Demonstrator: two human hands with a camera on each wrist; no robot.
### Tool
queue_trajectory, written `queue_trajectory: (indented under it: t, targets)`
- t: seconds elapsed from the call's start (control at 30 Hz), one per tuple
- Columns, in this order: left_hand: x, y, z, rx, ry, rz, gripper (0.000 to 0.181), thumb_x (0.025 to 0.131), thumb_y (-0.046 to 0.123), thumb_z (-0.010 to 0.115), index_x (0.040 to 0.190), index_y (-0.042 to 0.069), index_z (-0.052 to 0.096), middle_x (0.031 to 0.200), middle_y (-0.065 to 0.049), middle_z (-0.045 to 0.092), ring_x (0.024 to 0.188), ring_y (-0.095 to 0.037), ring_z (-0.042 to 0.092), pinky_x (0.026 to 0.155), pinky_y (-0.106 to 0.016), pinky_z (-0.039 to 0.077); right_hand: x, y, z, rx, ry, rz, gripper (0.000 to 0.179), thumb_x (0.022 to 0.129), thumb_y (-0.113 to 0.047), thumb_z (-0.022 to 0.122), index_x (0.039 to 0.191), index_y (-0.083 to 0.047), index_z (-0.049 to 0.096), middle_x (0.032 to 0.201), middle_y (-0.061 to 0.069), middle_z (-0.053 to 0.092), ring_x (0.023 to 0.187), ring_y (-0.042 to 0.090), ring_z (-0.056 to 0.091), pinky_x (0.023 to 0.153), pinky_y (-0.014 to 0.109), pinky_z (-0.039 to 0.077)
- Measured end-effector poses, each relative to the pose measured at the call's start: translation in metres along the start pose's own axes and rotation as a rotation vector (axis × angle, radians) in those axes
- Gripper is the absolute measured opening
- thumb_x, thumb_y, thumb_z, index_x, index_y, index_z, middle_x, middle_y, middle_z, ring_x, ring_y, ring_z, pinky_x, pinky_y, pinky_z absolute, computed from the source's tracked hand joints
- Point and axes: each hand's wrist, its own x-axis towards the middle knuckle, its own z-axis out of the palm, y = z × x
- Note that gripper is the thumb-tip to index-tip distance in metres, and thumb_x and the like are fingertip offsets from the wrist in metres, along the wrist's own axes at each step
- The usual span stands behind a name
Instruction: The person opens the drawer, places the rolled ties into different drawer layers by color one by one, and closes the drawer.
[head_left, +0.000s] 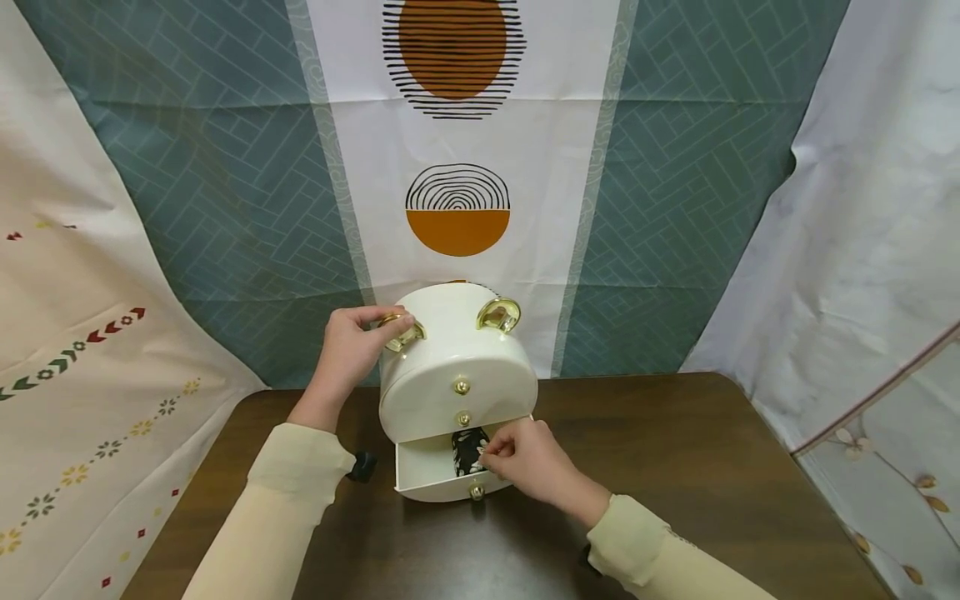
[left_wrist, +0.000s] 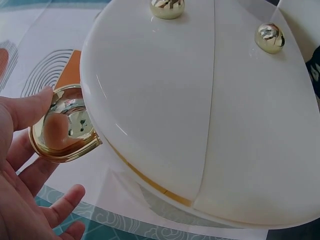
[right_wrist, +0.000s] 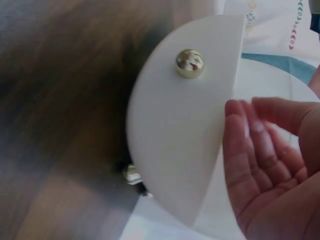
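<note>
A white rounded box with drawers [head_left: 427, 404] stands on the table, gold knobs on its front and two ear-like gold handles on top. Its lowest drawer [head_left: 423, 462] is pulled out. Inside lies a black item with a pale floral pattern [head_left: 467, 450]; its kind cannot be made out. My left hand [head_left: 352, 346] pinches the left gold handle [left_wrist: 65, 125] between thumb and index finger, the other fingers spread. At the drawer's right side is my right hand [head_left: 528, 458], fingertips beside the patterned item. In the right wrist view its fingers bend gently, with nothing visible between them.
The brown wooden table [head_left: 660, 467] extends on both sides of the box. Behind it hangs a green and white patterned cloth [head_left: 247, 208]. Light cloths hang at the left [head_left: 90, 333] and right [head_left: 862, 292]. The right gold handle [head_left: 498, 315] stands beside the left one.
</note>
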Motion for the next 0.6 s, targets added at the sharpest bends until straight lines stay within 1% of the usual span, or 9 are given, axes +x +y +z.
queue_trajectory:
  t: [0.1,0.2,0.37,0.5,0.6]
  targets:
    - [0.001,0.000,0.001,-0.003,0.000,-0.005,0.043,0.074,0.053,0.073,0.099,0.018,0.075,0.110,0.000,0.069,0.106,-0.018,0.058,0.086,-0.035,0.050,-0.003,0.004,0.006,0.034,-0.044,-0.032,0.009,0.082,-0.016,0.071,0.074,-0.014,0.074,0.060,-0.005,0.066,0.051,0.001,0.056,0.047,0.021,0.047]
    - [0.000,0.000,0.000,-0.007,-0.002,-0.008,0.043,0.074,0.053,0.073,0.100,0.018,0.075,0.110,0.000,0.069,0.106,-0.018,0.058,0.087,-0.036,0.050,-0.006,0.007,0.011,0.050,-0.085,-0.043,0.008,0.082,-0.017,0.071,0.076,-0.014,0.075,0.062,-0.003,0.067,0.052,-0.001,0.055,0.048,0.020,0.047]
    - [0.000,0.000,0.000,-0.009,-0.006,-0.017,0.044,0.074,0.053,0.073,0.101,0.018,0.075,0.111,-0.001,0.069,0.108,-0.018,0.058,0.088,-0.038,0.050,-0.010,0.011,0.015,0.041,-0.106,-0.071,0.006,0.082,-0.018,0.071,0.079,-0.015,0.075,0.068,-0.004,0.071,0.056,-0.003,0.056,0.053,0.017,0.047]
    - [0.000,0.001,0.000,-0.005,-0.011,-0.022,0.044,0.075,0.053,0.073,0.102,0.018,0.074,0.112,-0.001,0.069,0.109,-0.019,0.057,0.089,-0.039,0.050,-0.012,0.014,0.016,0.008,-0.129,-0.106,0.005,0.082,-0.019,0.072,0.082,-0.017,0.077,0.072,-0.008,0.072,0.058,-0.007,0.053,0.054,0.015,0.046]
    - [0.000,0.002,0.000,-0.003,-0.011,-0.024,0.044,0.075,0.052,0.073,0.102,0.018,0.074,0.112,-0.001,0.068,0.109,-0.019,0.057,0.089,-0.039,0.050,-0.013,0.015,0.017,-0.057,-0.137,-0.146,0.007,0.082,-0.022,0.072,0.085,-0.020,0.078,0.074,-0.013,0.072,0.058,-0.009,0.050,0.053,0.013,0.044]
